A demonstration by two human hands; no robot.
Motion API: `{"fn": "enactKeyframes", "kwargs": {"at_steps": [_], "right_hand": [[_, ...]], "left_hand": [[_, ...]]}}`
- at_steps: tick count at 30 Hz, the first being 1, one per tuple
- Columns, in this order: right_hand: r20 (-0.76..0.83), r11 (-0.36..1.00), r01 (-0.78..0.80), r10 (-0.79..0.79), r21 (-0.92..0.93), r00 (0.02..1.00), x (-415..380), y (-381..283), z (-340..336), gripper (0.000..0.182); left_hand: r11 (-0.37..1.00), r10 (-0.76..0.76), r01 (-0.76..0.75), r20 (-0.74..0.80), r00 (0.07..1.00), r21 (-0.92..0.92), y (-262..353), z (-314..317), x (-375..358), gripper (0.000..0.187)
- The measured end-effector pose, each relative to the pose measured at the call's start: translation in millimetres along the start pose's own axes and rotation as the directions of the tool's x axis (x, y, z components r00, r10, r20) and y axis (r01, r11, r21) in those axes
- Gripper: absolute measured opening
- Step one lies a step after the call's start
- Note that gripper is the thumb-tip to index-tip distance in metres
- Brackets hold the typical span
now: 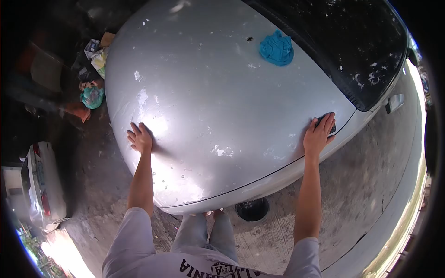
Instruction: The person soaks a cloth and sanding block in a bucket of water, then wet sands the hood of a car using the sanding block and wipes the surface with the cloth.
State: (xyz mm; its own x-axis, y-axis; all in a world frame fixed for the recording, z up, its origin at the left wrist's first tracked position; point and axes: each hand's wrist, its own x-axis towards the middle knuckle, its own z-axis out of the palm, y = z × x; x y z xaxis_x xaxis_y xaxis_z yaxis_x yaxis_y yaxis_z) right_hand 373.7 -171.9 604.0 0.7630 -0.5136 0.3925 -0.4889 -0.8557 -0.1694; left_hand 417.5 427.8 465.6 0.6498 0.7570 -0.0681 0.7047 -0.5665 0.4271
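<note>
The silver car hood [204,97] spreads out in front of me, marked with pale scuffs and patches. Toward its front end, my left hand [140,137] rests on the paint with fingers spread, holding nothing. Over by the windshield side, my right hand [318,135] presses a small dark block [332,125] against the hood near its side seam. Fingers cover most of that block, so its exact kind is hidden. A crumpled blue cloth [276,48] lies on the hood close to the windshield [357,41], out of reach of both hands.
On the concrete floor by the car's side stands a black bucket [252,209]. Bags and litter, including a green plastic bag [92,96], lie past the front end. Another car [44,187] is parked at left. The side mirror [395,103] juts out at right.
</note>
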Motion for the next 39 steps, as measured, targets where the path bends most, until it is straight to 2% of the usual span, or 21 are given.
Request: {"fn": "enactKeyframes", "kwargs": {"at_steps": [2,5,7,9,10,11,13,14,15,16,18,20,21,23,25,27,29,31,33,36,39], "right_hand": [[-0.011,0.996,-0.065,0.064,-0.064,0.998,34,-46,12,0.063],[-0.048,0.972,0.232,-0.234,-0.05,0.971,-12,-197,39,0.064],[0.037,0.831,0.534,-0.545,0.153,0.838,-113,-318,37,0.058],[0.138,0.564,0.792,-0.826,0.234,0.547,-239,-405,50,0.062],[0.099,0.458,0.859,-0.889,0.229,0.448,-309,-431,75,0.063],[0.109,0.525,0.793,-0.848,0.31,0.519,-325,-440,67,0.063],[0.111,0.425,0.854,-0.905,0.298,0.411,-311,-429,65,0.063],[0.162,0.405,0.824,-0.914,0.395,0.371,-283,-411,54,0.059],[0.183,0.512,0.766,-0.858,0.389,0.481,-239,-389,43,0.059],[0.181,0.632,0.729,-0.774,0.262,0.607,-186,-362,34,0.061],[0.108,0.805,0.593,-0.592,0.031,0.798,-87,-292,43,0.064],[0.137,0.978,0.202,-0.194,-0.045,0.971,-15,-221,39,0.067],[0.133,0.976,0.205,-0.194,-0.075,0.972,-18,-223,36,0.067],[0.113,0.99,-0.068,0.081,-0.121,0.99,-38,-244,36,0.068],[0.06,0.96,0.278,-0.276,-0.036,0.959,-144,-334,48,0.067],[0.198,0.842,0.538,-0.533,0.037,0.822,-279,-411,42,0.073],[0.252,0.765,0.583,-0.642,0.273,0.724,-357,-438,37,0.074],[0.274,0.754,0.577,-0.654,0.314,0.705,-331,-413,33,0.071],[0.24,0.629,0.764,-0.772,0.145,0.589,-249,-366,24,0.072],[0.2,0.945,0.319,-0.3,-0.07,0.933,-79,-278,29,0.066],[0.173,0.983,0.149,-0.13,-0.104,0.976,-65,-266,34,0.068]], "left_hand": [[0.994,-0.111,0.111,0.006,0.994,-0.021,-33,2,10,0.073],[0.995,-0.073,0.071,-0.026,0.997,-0.063,-39,-6,3,0.073],[0.995,-0.083,0.081,-0.03,0.996,-0.058,-33,-11,-2,0.072],[0.997,-0.056,0.053,-0.069,0.996,-0.048,-37,-7,0,0.068],[0.996,-0.028,0.023,-0.059,0.998,-0.087,-50,-6,10,0.067],[0.992,0.001,-0.006,-0.041,0.999,-0.125,-70,-2,19,0.066],[0.964,0.125,-0.136,-0.062,0.99,-0.228,-125,4,45,0.066],[0.974,-0.139,0.144,0.042,0.989,-0.177,-150,9,60,0.069],[0.91,-0.388,0.402,0.134,0.912,-0.098,-161,18,70,0.072],[0.871,-0.462,0.48,0.156,0.873,-0.105,-156,10,65,0.078],[0.863,-0.475,0.491,0.139,0.869,-0.118,-150,4,58,0.078],[0.87,-0.469,0.475,0.077,0.88,-0.132,-146,10,59,0.077],[0.867,-0.469,0.48,0.108,0.876,-0.131,-147,11,60,0.077],[0.868,-0.475,0.48,0.072,0.877,-0.128,-144,11,60,0.076],[0.883,-0.447,0.454,0.083,0.891,-0.121,-145,9,61,0.076],[0.876,-0.452,0.463,0.101,0.886,-0.135,-146,6,59,0.077],[0.899,-0.412,0.42,0.085,0.907,-0.125,-145,6,62,0.078],[0.891,-0.434,0.442,0.09,0.896,-0.103,-146,4,60,0.077],[0.887,-0.443,0.455,0.136,0.886,-0.08,-142,-2,59,0.075],[0.889,-0.437,0.452,0.157,0.886,-0.077,-132,-10,60,0.075],[0.895,-0.432,0.444,0.168,0.886,-0.043,-138,-11,59,0.074]]}}
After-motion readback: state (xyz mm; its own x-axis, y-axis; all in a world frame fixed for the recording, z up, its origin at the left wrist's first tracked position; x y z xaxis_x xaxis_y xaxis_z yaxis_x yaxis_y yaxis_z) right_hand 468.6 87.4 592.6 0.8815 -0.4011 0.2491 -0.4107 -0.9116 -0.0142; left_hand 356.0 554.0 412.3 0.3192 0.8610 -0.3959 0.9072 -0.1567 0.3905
